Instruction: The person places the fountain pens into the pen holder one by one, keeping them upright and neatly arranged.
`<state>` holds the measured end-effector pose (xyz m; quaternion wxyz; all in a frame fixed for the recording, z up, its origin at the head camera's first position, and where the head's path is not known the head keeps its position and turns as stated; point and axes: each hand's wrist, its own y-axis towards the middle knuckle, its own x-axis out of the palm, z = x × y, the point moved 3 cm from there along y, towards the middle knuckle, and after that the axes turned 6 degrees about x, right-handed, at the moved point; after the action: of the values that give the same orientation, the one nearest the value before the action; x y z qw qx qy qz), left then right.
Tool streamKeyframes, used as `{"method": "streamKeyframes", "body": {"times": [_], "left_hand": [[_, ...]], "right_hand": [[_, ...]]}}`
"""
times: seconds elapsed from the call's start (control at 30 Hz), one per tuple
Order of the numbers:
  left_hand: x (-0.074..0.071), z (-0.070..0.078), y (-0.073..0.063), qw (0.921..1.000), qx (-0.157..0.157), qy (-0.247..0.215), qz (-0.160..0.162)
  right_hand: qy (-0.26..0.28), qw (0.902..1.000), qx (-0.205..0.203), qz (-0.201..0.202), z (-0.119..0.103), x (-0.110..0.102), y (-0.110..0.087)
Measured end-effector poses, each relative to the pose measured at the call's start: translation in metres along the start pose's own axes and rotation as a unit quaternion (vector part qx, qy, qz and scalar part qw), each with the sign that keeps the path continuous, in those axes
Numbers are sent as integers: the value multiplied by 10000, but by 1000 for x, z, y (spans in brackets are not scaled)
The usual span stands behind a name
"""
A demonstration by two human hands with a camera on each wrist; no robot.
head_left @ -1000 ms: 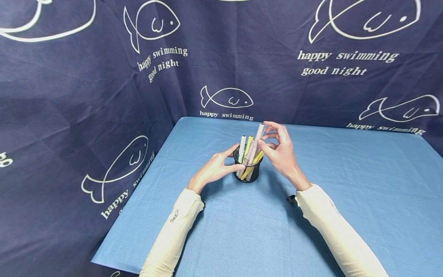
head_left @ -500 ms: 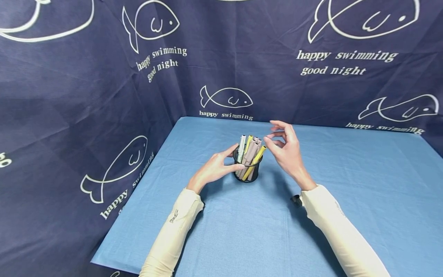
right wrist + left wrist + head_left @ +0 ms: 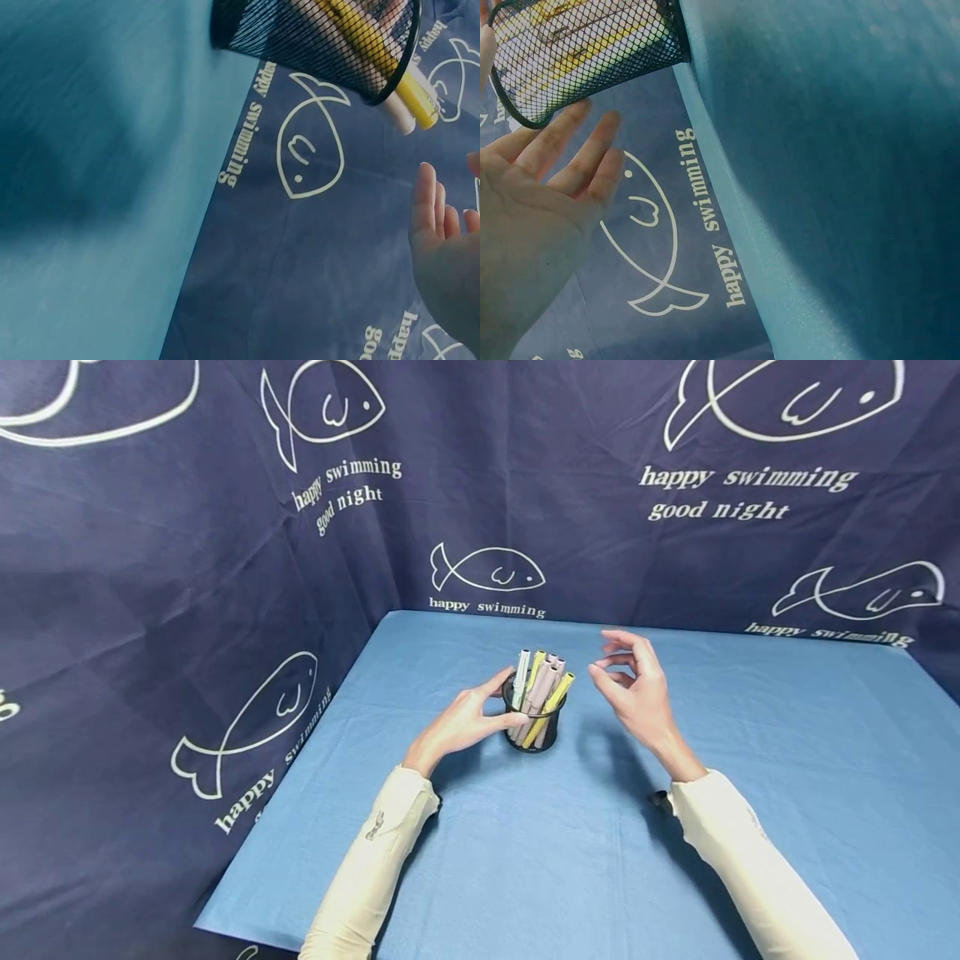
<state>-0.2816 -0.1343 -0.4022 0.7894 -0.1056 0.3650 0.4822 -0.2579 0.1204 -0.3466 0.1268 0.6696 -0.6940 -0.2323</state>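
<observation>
A black mesh pen holder [image 3: 551, 732] stands upright on the blue cloth, packed with several pens. Pale pink pens [image 3: 541, 687] cluster in its middle, yellow pens [image 3: 558, 692] slant among them, and a white pen [image 3: 521, 679] leans at the left. My left hand [image 3: 463, 723] steadies the holder at its rim, thumb in front and forefinger behind. In the left wrist view the fingers of that hand [image 3: 540, 187] lie along the mesh side. To the right of the pens, my right hand [image 3: 639, 690] hovers with loosely bent fingers and holds nothing.
Blue cloth [image 3: 525, 852] covers the table, whose far edge meets a dark blue curtain [image 3: 585, 527] with white fish drawings and lettering. The curtain continues along the left side.
My right hand has let go of a pale pen, which now sits lower among the others in the holder, and has drawn away to the right. My left hand keeps its place.
</observation>
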Motion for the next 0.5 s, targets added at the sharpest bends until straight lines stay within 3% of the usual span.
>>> {"method": "streamKeyframes", "body": {"times": [0.17,0.33,0.5], "left_hand": [[0,-1,1,9999,-137,3,-25],[-7,-2,1,9998,-105,137,103],[-21,-4,-6,9954,-31,900,336]], "right_hand": [[-653,9977,127,-108,7,-17,-7],[-1782,9828,308,-382,24,-38,-13],[-2448,9661,294,-761,34,-51,-17]]}}
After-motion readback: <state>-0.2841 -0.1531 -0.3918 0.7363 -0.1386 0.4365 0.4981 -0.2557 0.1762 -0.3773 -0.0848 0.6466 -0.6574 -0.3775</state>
